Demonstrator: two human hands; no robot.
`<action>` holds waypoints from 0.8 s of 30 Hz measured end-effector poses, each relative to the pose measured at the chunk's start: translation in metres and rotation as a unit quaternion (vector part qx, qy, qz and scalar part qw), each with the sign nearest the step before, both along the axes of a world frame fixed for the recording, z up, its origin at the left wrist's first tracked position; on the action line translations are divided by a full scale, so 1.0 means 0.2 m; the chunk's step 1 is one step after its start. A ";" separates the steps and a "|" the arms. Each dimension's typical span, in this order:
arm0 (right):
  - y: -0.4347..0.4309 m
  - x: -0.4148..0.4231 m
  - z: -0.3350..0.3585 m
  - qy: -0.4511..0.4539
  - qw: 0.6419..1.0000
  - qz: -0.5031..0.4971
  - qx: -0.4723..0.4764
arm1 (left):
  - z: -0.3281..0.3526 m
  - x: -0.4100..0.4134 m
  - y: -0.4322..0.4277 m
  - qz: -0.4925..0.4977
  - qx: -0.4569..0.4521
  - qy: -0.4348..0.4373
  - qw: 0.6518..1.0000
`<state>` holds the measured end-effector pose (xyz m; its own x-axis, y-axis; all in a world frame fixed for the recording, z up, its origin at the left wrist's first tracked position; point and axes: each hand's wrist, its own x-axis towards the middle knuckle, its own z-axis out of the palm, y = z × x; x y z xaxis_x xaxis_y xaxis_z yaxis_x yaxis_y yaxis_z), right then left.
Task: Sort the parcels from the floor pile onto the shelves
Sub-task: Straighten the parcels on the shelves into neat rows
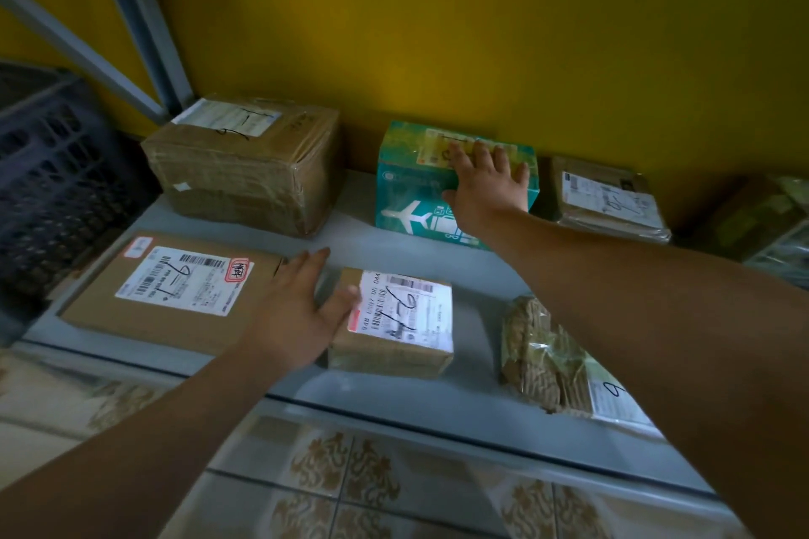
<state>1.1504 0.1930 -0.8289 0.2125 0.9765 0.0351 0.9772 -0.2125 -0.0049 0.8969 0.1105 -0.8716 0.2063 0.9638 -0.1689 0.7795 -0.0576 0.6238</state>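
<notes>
A grey shelf (420,398) holds several parcels. My left hand (302,311) lies with straight fingers between a flat brown box with a white label (175,289) and a small brown box (394,324), its thumb touching the small box's labelled top. My right hand (486,184) rests with spread fingers on top of a teal box with a plane picture (407,188) at the back. A large taped brown box (245,166) stands at the back left.
A bubble-wrap bag (551,359) lies at the front right, with a flat brown parcel (608,197) and other bags (770,223) behind it. A dark plastic crate (48,171) sits left. Yellow wall behind; patterned floor tiles (350,481) below the shelf edge.
</notes>
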 end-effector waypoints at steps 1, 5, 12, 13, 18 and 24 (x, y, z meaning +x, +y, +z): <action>0.00 -0.01 0.01 0.000 1.000 0.005 0.000 | 0.00 0.03 -0.01 -0.004 -0.017 0.003 1.000; 0.01 -0.02 0.00 -0.001 1.000 0.006 -0.004 | 0.00 0.05 -0.03 -0.013 0.020 0.030 0.999; -0.03 -0.04 0.02 0.006 1.000 0.012 0.009 | 0.01 0.07 -0.04 -0.057 -0.121 -0.075 0.988; -0.06 -0.06 0.03 0.006 0.999 0.026 0.026 | 0.01 0.06 -0.04 -0.067 -0.130 -0.082 0.986; -0.34 -0.20 0.00 0.072 0.989 0.127 0.016 | 0.03 0.08 -0.04 -0.084 -0.120 -0.066 0.987; -0.52 -0.22 -0.08 0.115 0.979 0.087 -0.147 | 0.04 0.05 -0.02 -0.065 -0.110 -0.085 0.988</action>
